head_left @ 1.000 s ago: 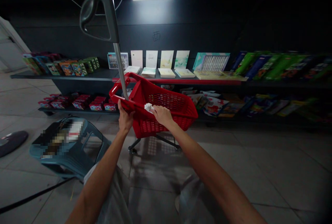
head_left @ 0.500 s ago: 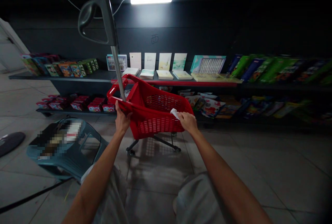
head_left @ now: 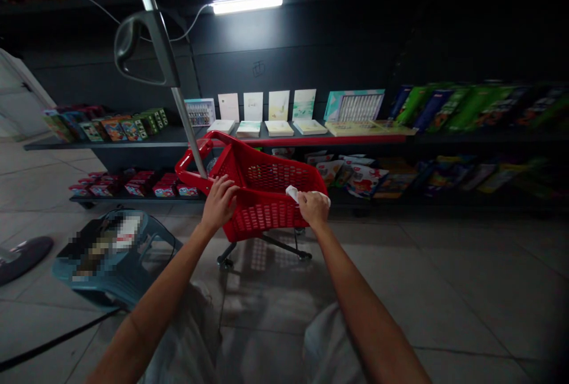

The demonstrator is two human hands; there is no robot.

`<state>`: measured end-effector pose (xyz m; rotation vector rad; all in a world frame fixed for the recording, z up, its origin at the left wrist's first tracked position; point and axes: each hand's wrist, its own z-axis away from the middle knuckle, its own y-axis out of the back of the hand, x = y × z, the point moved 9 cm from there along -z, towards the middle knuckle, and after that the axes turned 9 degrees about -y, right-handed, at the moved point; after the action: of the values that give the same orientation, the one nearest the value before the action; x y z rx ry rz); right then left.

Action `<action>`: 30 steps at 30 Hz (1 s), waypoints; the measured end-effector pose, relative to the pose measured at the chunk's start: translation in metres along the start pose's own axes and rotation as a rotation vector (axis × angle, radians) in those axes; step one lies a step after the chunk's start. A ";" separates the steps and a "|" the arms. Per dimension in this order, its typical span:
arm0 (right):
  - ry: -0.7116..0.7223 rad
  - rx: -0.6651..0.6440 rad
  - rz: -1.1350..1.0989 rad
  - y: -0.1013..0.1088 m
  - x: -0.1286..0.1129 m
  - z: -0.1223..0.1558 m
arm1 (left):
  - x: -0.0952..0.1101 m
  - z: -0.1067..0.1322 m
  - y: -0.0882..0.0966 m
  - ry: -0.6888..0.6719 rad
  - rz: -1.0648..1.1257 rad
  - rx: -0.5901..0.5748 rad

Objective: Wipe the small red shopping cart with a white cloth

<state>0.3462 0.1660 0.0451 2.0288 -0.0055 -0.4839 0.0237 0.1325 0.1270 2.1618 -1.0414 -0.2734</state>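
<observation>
A small red shopping cart (head_left: 267, 218) with perforated plastic sides stands in front of me, its push handle toward the left. My right hand (head_left: 315, 208) is closed around a crumpled white cloth (head_left: 292, 192) at the cart's near upper rim, toward the right end. Whether it is fabric or paper I cannot tell. My left hand (head_left: 221, 201) lies with fingers stretched out at the near rim, close to the handle end, holding nothing. A silver pole (head_left: 189, 129) with a grey loop grip (head_left: 149, 49) rises past the cart's handle.
Behind the cart, a dark shelf (head_left: 151, 138) carries books, boxed sets and green packages (head_left: 466, 111). Red boxes and bagged goods (head_left: 364, 179) fill the lower level. A blue-grey stool (head_left: 151, 242) stands at left, beside a round dark base (head_left: 31, 258). A lamp (head_left: 248, 3) glows above.
My left hand has moved right along the near rim, from beside the handle, and its fingers now lie over the edge. My right hand, with the cloth, has shifted slightly left.
</observation>
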 end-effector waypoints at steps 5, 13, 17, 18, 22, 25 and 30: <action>0.018 -0.071 0.006 -0.003 -0.008 -0.001 | -0.020 -0.036 -0.031 0.037 -0.219 -0.336; 0.204 -0.180 -0.067 -0.008 -0.066 0.013 | -0.036 -0.053 -0.044 0.012 -0.348 -0.648; 0.270 -0.176 -0.138 -0.012 -0.089 0.018 | -0.033 -0.051 -0.042 0.031 -0.376 -0.618; 0.281 -0.181 -0.154 -0.013 -0.091 0.018 | -0.031 -0.051 -0.041 0.026 -0.379 -0.604; 0.298 -0.184 -0.173 -0.014 -0.094 0.018 | -0.024 -0.049 -0.037 -0.018 -0.370 -0.539; 0.312 -0.205 -0.158 -0.010 -0.090 0.018 | -0.020 -0.047 -0.035 -0.051 -0.353 -0.517; 0.230 -0.262 -0.087 -0.002 -0.038 0.009 | -0.021 -0.044 -0.030 -0.056 -0.365 -0.476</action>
<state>0.3077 0.1668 0.0525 1.8204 0.2736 -0.2856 0.0486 0.1832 0.1359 1.8943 -0.5294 -0.6816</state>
